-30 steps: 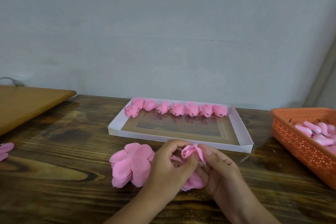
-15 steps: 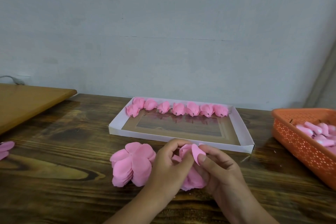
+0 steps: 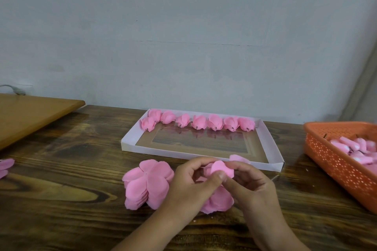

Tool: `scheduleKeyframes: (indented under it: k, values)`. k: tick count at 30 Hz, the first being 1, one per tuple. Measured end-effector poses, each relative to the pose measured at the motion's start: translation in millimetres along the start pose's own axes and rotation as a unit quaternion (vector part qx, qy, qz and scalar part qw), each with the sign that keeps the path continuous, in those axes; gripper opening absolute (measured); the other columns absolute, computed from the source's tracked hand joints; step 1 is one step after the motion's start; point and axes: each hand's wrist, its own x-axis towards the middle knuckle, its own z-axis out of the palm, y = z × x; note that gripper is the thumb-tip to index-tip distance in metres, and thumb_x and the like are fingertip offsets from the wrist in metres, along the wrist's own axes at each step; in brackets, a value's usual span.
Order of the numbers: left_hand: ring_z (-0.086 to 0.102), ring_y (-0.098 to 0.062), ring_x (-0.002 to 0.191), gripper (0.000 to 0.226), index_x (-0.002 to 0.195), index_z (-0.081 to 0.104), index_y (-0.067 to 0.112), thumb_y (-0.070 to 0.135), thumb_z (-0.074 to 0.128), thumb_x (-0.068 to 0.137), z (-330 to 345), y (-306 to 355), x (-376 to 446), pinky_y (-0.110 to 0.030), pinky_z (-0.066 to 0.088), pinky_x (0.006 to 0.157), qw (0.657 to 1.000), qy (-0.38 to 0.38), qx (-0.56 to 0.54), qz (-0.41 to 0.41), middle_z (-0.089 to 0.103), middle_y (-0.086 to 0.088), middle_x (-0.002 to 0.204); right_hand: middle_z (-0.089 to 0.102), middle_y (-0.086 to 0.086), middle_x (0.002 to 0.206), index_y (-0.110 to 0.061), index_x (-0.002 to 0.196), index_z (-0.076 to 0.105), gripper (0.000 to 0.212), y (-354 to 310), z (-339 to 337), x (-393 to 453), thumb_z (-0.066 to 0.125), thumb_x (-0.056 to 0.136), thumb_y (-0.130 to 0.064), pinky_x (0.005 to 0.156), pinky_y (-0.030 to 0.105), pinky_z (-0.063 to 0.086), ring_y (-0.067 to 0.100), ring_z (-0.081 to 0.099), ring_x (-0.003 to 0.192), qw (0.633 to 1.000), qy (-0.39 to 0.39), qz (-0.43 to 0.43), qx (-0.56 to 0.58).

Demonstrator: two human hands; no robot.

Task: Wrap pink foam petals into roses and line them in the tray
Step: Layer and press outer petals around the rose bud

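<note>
Both hands hold a half-wrapped pink foam rose (image 3: pixel 219 169) just above the wooden table, in front of the tray. My left hand (image 3: pixel 193 187) pinches its petals with thumb and fingers from the left. My right hand (image 3: pixel 248 185) curls around it from the right, thumb pressing a petal. Loose petals of the same piece (image 3: pixel 219 201) hang below the hands. A stack of flat pink petal pieces (image 3: pixel 148 184) lies to the left of my hands. The white tray (image 3: pixel 273 149) holds several finished roses (image 3: pixel 200 122) in a row along its far side.
An orange perforated basket (image 3: pixel 334 161) with pink foam pieces stands at the right. A light wooden board (image 3: pixel 30 116) lies at the far left. More pink petals (image 3: pixel 5 167) lie at the left edge. A grey wall stands behind the table.
The fingers have turned and folded another petal around the rose core. The hands stayed in the same place in front of the tray.
</note>
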Motion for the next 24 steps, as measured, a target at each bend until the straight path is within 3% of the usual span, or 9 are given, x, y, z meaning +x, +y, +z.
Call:
scheduleKeyframes:
  k: [4,8,12,14,16,18,20,22,24]
  values:
    - [0.073,-0.005,0.084,0.025,0.102,0.076,0.041,0.045,0.071,0.077,-1,-1,0,-0.019,0.056,0.072,1.000,0.006,-0.008,0.020,0.078,0.009,0.095,0.077,0.014,0.099,-0.018,0.092,0.077,0.026,-1,-1,0,0.078,0.067,-0.016,0.089,0.053,0.056,0.033,0.073,0.097,1.000,0.007,0.018,0.009]
    - [0.073,-0.010,0.098,0.024,0.103,0.076,0.041,0.041,0.072,0.080,1,-1,-1,-0.020,0.056,0.078,0.999,0.000,-0.012,0.031,0.078,0.008,0.102,0.077,0.011,0.092,-0.033,0.106,0.074,0.043,-5,0,-2,0.084,0.065,-0.020,0.087,0.055,0.055,0.029,0.074,0.090,0.999,0.030,0.010,-0.009]
    - [0.072,-0.009,0.100,0.025,0.103,0.076,0.041,0.041,0.072,0.078,1,-1,-2,-0.017,0.056,0.079,0.999,0.010,-0.018,0.036,0.077,0.008,0.104,0.077,0.010,0.100,-0.049,0.143,0.035,0.094,-6,2,-3,0.081,0.068,-0.016,0.088,0.054,0.054,0.027,0.074,0.092,1.000,0.022,0.011,0.008]
    - [0.071,-0.006,0.102,0.028,0.104,0.074,0.044,0.041,0.074,0.076,2,0,-2,-0.015,0.055,0.078,0.999,0.017,-0.023,0.042,0.076,0.011,0.106,0.076,0.008,0.103,-0.053,0.146,0.020,0.106,-6,3,-3,0.080,0.067,-0.017,0.091,0.059,0.054,0.028,0.073,0.092,0.999,0.030,0.016,0.012]
    - [0.070,-0.005,0.104,0.034,0.107,0.071,0.046,0.040,0.075,0.074,3,-1,-3,-0.014,0.055,0.079,0.998,0.027,-0.035,0.045,0.075,0.013,0.109,0.076,0.008,0.101,-0.047,0.149,0.018,0.110,-5,4,-3,0.081,0.064,-0.018,0.094,0.063,0.051,0.024,0.073,0.093,0.999,0.044,0.026,0.016]
    - [0.070,-0.008,0.107,0.038,0.110,0.068,0.048,0.040,0.077,0.073,4,-4,-3,-0.017,0.055,0.082,0.997,0.035,-0.032,0.054,0.074,0.012,0.111,0.076,0.008,0.103,-0.035,0.150,0.026,0.104,-2,4,-2,0.081,0.063,-0.017,0.098,0.063,0.048,0.023,0.073,0.099,0.998,0.048,0.040,0.028]
    - [0.069,-0.011,0.110,0.041,0.112,0.065,0.051,0.041,0.077,0.074,5,-6,-3,-0.021,0.056,0.085,0.997,0.041,-0.021,0.062,0.073,0.011,0.113,0.075,0.015,0.104,-0.020,0.141,0.046,0.086,-2,3,-2,0.085,0.065,-0.011,0.096,0.065,0.048,0.030,0.072,0.101,0.998,0.036,0.039,0.034]
    - [0.068,-0.012,0.111,0.043,0.114,0.064,0.052,0.040,0.076,0.075,5,-9,-3,-0.022,0.055,0.087,0.996,0.048,-0.006,0.073,0.073,0.011,0.113,0.073,0.023,0.103,-0.017,0.127,0.060,0.066,-2,2,-2,0.087,0.067,-0.007,0.093,0.064,0.051,0.038,0.071,0.100,0.999,0.022,0.023,0.036]
    - [0.068,-0.012,0.112,0.044,0.116,0.063,0.052,0.038,0.075,0.077,5,-11,-3,-0.021,0.054,0.087,0.995,0.053,0.004,0.082,0.073,0.011,0.113,0.073,0.021,0.105,-0.014,0.121,0.065,0.050,-2,2,-3,0.075,0.073,-0.005,0.090,0.054,0.056,0.036,0.071,0.101,0.999,0.012,-0.001,0.039]
